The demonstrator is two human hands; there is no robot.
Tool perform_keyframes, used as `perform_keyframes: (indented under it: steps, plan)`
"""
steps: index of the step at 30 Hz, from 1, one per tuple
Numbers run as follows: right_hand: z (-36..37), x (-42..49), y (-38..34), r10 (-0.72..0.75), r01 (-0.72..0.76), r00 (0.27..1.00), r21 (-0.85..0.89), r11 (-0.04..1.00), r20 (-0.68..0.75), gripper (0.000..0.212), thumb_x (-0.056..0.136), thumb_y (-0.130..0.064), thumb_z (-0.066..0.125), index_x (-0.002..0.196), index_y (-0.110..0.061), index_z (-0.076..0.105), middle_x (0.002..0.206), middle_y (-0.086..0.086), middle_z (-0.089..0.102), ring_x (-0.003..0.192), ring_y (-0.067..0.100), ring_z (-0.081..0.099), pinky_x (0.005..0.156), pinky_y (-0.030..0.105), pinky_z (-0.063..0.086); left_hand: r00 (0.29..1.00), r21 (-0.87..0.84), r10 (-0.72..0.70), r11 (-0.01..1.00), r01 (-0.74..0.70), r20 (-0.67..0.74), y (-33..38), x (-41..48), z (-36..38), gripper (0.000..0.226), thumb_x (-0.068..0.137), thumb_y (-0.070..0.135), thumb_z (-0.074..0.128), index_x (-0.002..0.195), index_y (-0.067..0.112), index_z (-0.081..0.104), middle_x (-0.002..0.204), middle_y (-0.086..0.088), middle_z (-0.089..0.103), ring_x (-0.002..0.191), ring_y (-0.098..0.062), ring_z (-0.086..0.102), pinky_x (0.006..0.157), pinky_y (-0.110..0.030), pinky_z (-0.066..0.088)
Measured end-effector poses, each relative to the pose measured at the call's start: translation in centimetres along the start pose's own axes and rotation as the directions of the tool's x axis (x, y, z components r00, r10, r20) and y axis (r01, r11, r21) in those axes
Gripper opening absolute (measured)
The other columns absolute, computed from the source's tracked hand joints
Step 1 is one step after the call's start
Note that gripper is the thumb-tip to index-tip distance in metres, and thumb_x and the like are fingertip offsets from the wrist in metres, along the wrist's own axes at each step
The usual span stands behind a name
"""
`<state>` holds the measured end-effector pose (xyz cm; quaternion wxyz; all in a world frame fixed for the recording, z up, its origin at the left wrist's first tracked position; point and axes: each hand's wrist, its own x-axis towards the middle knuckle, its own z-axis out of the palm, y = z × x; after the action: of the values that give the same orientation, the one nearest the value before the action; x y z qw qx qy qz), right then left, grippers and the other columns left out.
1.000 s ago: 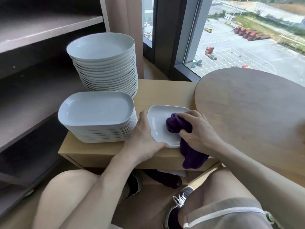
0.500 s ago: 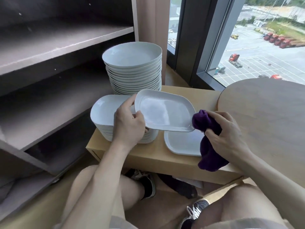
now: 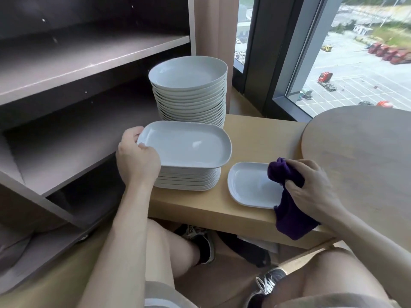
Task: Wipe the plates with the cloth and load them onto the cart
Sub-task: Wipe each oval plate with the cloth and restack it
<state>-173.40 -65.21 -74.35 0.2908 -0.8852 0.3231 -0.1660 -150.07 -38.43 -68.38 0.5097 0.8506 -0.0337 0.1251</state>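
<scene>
top rect. plate [image 3: 184, 145] is gripped at its left edge by the left hand [image 3: 136, 156], fingers curled round the rim. it's sat on the low stack of same-shape plates [image 3: 186, 181], overhanging a bit to the right. just right of the stack a single plate [image 3: 249, 185] is laid flat on the wood bench [image 3: 255, 134]. purple cloth [image 3: 289, 216] is clenched in the right hand [image 3: 311, 187], bunched end over that plate's right side, rest hung past the bench front. taller stack of rounder plates [image 3: 191, 94] is parked behind, w/ dark shelves [image 3: 89, 54] on the left & a round table [image 3: 360, 156] on the right.
</scene>
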Motion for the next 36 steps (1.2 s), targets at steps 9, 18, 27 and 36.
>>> perform_keyframes:
  steps: [9, 18, 27, 36]
  plan:
    - [0.5, -0.2, 0.2, -0.005, 0.006, 1.000, -0.139, 0.990, 0.007, 0.049, 0.094, -0.024, 0.063, 0.141, -0.034, 0.057, 0.137, -0.009, 0.052, 0.130, 0.017, 0.035, 0.095, 0.036, 0.034, 0.988, 0.473, 0.105, 0.869, -0.148, 0.115, 0.1, -0.4, -0.1, 0.047, 0.092, 0.034, 0.059, 0.135, 0.016, 0.057, 0.152, -0.003, 0.044, 0.137, -0.028, 0.030, 0.108, -0.045, 0.031]
    - [1.2, -0.8, 0.6, -0.129, 0.131, 0.991, -0.554, 0.822, 0.044, 0.064, 0.091, -0.058, 0.061, 0.146, -0.030, 0.045, 0.149, 0.003, 0.040, 0.139, 0.029, 0.031, 0.109, 0.052, 0.027, 0.524, -0.049, 0.417, 0.814, -0.579, 0.743, 3.5, -11.4, 5.1, 0.045, 0.093, 0.041, 0.051, 0.135, 0.030, 0.045, 0.132, 0.014, 0.047, 0.096, -0.012, 0.061, 0.080, -0.033, 0.048]
    - [3.0, 0.3, -0.9, -0.025, 0.099, 0.992, -0.655, 0.749, 0.122, 0.058, 0.092, -0.038, 0.050, 0.149, -0.030, 0.036, 0.153, 0.004, 0.034, 0.140, 0.035, 0.025, 0.116, 0.058, 0.019, 0.488, -0.002, 0.098, 0.981, -0.194, 0.868, -1.8, -10.8, 9.7, 0.102, 0.077, 0.039, 0.085, 0.156, 0.026, 0.022, 0.152, 0.005, 0.038, 0.140, -0.018, 0.038, 0.114, -0.044, 0.038]
    - [6.2, 1.3, -6.0, -0.154, 0.272, 0.948, -0.458, 0.846, 0.279, 0.049, 0.094, -0.032, 0.050, 0.142, -0.040, 0.044, 0.151, -0.004, 0.036, 0.136, 0.032, 0.028, 0.094, 0.049, 0.044, 0.557, -0.118, 0.180, 0.982, -0.147, 0.811, -2.5, -11.1, 9.9, 0.091, 0.063, 0.050, 0.078, 0.143, 0.055, 0.035, 0.136, 0.028, 0.050, 0.125, 0.002, 0.051, 0.103, -0.032, 0.048]
